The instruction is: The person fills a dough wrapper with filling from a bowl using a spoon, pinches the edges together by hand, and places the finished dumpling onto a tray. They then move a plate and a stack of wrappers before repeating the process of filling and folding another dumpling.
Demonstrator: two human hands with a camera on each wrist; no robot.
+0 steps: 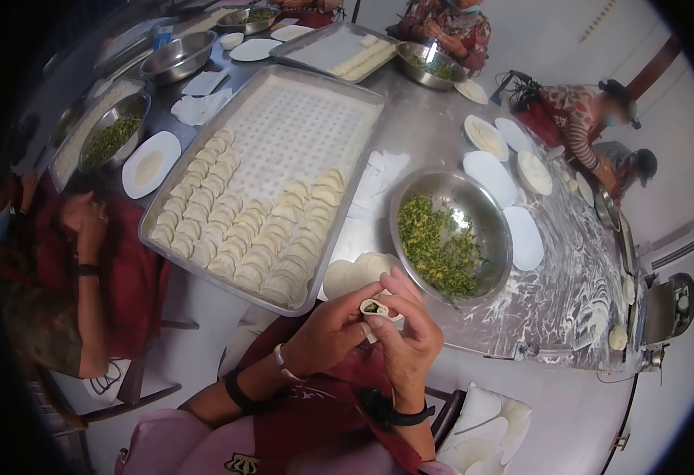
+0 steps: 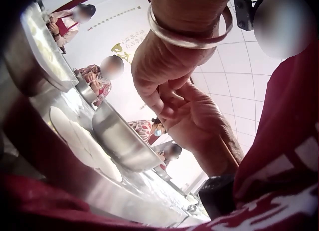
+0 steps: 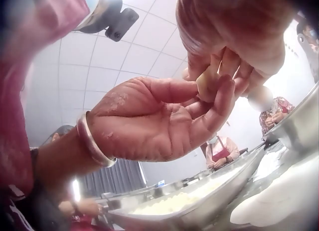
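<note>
Both hands meet over the table's near edge, around a dumpling [image 1: 381, 313] whose wrapper gapes at the top, with dark green filling showing inside. The left hand [image 1: 327, 334], with a bangle at its wrist, pinches one side of the wrapper; the right hand [image 1: 407, 336] pinches the other. In the right wrist view, a pale bit of the dumpling [image 3: 206, 84] shows between the fingertips of both hands. Fingers hide it in the left wrist view. Just beyond the hands lie round wrappers [image 1: 355, 275], beside a steel bowl [image 1: 485, 218] of chopped green and yellow filling.
A large metal tray [image 1: 299, 119] with rows of folded dumplings [image 1: 240, 237] stands left of the bowl. White plates [image 1: 523, 237] and floury streaks [image 1: 553, 309] are on the right. Other people sit around the table; one person's arm [image 1: 90, 261] is at the left.
</note>
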